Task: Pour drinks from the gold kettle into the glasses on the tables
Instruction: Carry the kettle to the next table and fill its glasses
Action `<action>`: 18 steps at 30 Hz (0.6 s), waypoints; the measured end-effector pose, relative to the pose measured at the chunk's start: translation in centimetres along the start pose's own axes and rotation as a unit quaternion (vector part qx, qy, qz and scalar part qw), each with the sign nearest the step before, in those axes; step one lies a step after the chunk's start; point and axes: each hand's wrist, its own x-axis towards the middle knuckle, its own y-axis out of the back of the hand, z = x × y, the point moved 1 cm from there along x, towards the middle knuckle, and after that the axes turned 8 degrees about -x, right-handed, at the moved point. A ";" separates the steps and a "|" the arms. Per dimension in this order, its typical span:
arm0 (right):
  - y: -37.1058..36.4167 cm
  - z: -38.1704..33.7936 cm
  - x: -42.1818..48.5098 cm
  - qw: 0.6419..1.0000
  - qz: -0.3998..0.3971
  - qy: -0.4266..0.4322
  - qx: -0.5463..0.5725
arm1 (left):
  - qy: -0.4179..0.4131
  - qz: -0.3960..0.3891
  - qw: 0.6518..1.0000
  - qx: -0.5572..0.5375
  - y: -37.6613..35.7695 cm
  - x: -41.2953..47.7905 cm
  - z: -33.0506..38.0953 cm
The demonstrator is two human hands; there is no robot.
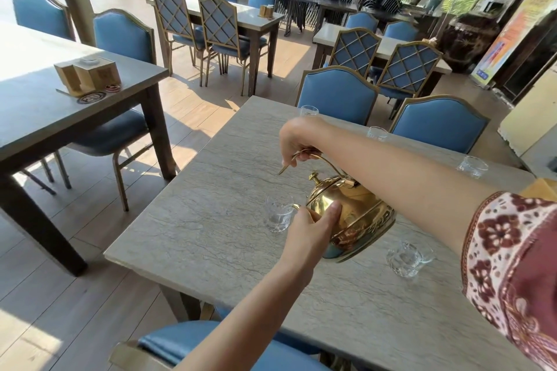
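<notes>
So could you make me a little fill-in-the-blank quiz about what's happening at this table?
1. The gold kettle is tipped toward a ____.
2. The right hand grips the kettle's ____.
3. The left hand steadies the kettle's ____.
4. The chairs have ____ padding.

Missing words: glass; handle; body; blue

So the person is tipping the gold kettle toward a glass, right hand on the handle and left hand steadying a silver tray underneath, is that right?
Not quite: no tray is there. In the head view the left hand steadies the gold kettle itself, pressed against its body near the spout. The rest holds: the right hand has the handle and the kettle tips toward a glass.
</notes>
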 end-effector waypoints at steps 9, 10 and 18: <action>0.1 -0.3 0.1 1.000 0.000 -0.003 0.001 | -0.001 -0.006 1.000 -0.011 0.2 0.5 -0.5; 0.1 -0.3 0.1 1.000 0.001 -0.001 0.002 | -0.001 -0.005 1.000 -0.012 0.2 0.5 -0.5; -2.0 1.5 0.0 0.991 -0.001 0.022 0.135 | 0.008 -0.016 0.999 0.047 0.7 0.4 -2.3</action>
